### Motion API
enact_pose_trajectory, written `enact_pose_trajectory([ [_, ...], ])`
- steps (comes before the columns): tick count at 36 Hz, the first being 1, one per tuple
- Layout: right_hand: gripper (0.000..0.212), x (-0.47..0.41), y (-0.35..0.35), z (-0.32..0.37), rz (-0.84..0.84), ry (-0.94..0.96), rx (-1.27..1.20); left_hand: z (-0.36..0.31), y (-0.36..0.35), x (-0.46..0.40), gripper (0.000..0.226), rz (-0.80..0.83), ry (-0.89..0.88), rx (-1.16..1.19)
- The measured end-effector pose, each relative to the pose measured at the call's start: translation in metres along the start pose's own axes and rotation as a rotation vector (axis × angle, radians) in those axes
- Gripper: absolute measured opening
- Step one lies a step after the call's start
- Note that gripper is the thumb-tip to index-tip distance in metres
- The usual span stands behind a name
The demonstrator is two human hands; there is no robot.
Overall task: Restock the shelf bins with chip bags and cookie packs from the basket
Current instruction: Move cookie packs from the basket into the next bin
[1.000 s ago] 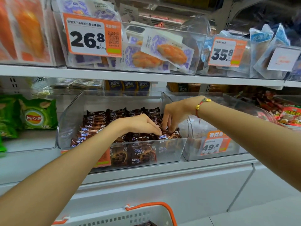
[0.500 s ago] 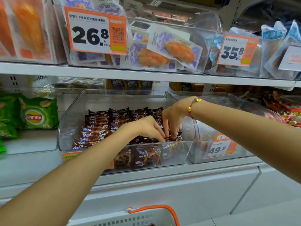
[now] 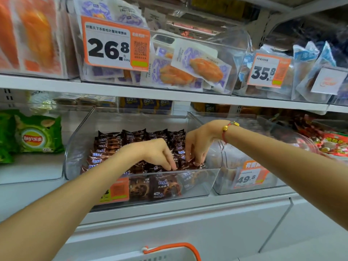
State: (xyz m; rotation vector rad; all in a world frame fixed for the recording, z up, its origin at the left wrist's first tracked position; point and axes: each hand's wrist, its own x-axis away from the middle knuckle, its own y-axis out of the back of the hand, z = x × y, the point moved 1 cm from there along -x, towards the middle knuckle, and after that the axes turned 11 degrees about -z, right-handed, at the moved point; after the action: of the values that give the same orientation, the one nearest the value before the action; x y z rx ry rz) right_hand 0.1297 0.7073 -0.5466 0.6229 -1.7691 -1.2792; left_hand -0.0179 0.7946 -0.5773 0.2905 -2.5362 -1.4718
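Note:
A clear shelf bin (image 3: pixel 75 146) holds rows of brown cookie packs (image 3: pixel 131 138). Both my hands are inside it, at its front right corner. My left hand (image 3: pixel 160 153) points its fingers down, with the fingertips pressing on the front row of packs. My right hand (image 3: pixel 199 146), with a red bracelet at the wrist, pinches a brown cookie pack (image 3: pixel 190 163) standing against the bin's front wall. The white basket (image 3: pixel 169 255) with an orange handle shows at the bottom edge; its contents are hidden.
Green chip bags (image 3: pixel 37 136) lie in the bin to the left. A clear bin (image 3: pixel 250 178) with a 49.8 tag stands to the right. The upper shelf (image 3: pixel 169 95) carries bins of pastry packs with price tags close above my hands.
Both hands stay at the bin's front right corner, their fingers shifting slightly among the packs. The view has tilted a little.

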Motion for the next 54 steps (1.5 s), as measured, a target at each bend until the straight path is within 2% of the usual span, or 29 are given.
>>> enact_pose_trajectory([
  [2, 0.04, 0.009, 0.0, 0.006, 0.043, 0.049, -0.013, 0.004, 0.001, 0.004, 0.019, -0.054, -0.006, 0.074],
  [5, 0.039, 0.006, -0.013, 0.002, 0.002, 0.052, 0.127, 0.004, -0.002, -0.001, 0.023, -0.136, -0.021, 0.178],
  [8, 0.04, 0.001, -0.022, 0.007, -0.042, 0.059, 0.241, -0.002, -0.01, -0.01, 0.023, -0.175, -0.038, 0.165],
  [11, 0.039, 0.004, -0.018, 0.007, -0.004, 0.077, 0.237, -0.008, -0.02, -0.018, 0.026, -0.145, -0.03, 0.126],
  [12, 0.045, 0.003, -0.014, 0.005, -0.037, 0.078, 0.253, -0.009, -0.022, -0.019, 0.027, -0.137, -0.026, 0.12],
  [15, 0.082, -0.016, -0.006, -0.017, -0.151, 0.082, 0.264, -0.014, -0.019, -0.019, 0.026, -0.082, 0.004, 0.113],
  [19, 0.086, -0.016, -0.01, -0.021, -0.116, 0.123, 0.259, -0.02, -0.017, -0.023, 0.035, -0.079, 0.117, 0.14],
  [21, 0.088, -0.016, -0.015, -0.019, -0.147, 0.129, 0.271, -0.02, -0.022, -0.029, 0.032, -0.118, 0.108, 0.102],
  [24, 0.078, -0.015, -0.016, -0.016, -0.175, 0.132, 0.266, -0.023, -0.027, -0.037, 0.024, -0.183, 0.128, 0.06],
  [29, 0.03, 0.004, -0.014, -0.001, -0.201, 0.241, 0.23, -0.018, -0.027, -0.054, 0.063, -0.133, 0.268, -0.043],
  [36, 0.018, 0.01, -0.021, -0.001, -0.203, 0.243, 0.19, -0.013, -0.037, -0.06, 0.077, -0.136, 0.298, -0.049],
  [40, 0.018, 0.014, -0.022, 0.001, -0.214, 0.232, 0.193, -0.015, -0.036, -0.054, 0.059, -0.139, 0.273, -0.034],
  [44, 0.025, 0.037, -0.022, 0.003, -0.311, 0.263, 0.166, -0.025, -0.026, -0.03, 0.033, -0.151, 0.131, 0.048],
  [50, 0.02, 0.095, -0.035, 0.003, -0.703, 0.227, -0.224, -0.025, -0.017, 0.038, 0.019, -0.478, 0.034, 0.273],
  [52, 0.016, 0.11, -0.052, 0.008, -0.742, 0.228, -0.359, -0.022, -0.022, 0.069, 0.018, -0.568, 0.032, 0.354],
  [54, 0.011, 0.12, -0.071, 0.019, -0.692, 0.256, -0.463, -0.014, -0.032, 0.097, 0.017, -0.61, 0.05, 0.443],
])
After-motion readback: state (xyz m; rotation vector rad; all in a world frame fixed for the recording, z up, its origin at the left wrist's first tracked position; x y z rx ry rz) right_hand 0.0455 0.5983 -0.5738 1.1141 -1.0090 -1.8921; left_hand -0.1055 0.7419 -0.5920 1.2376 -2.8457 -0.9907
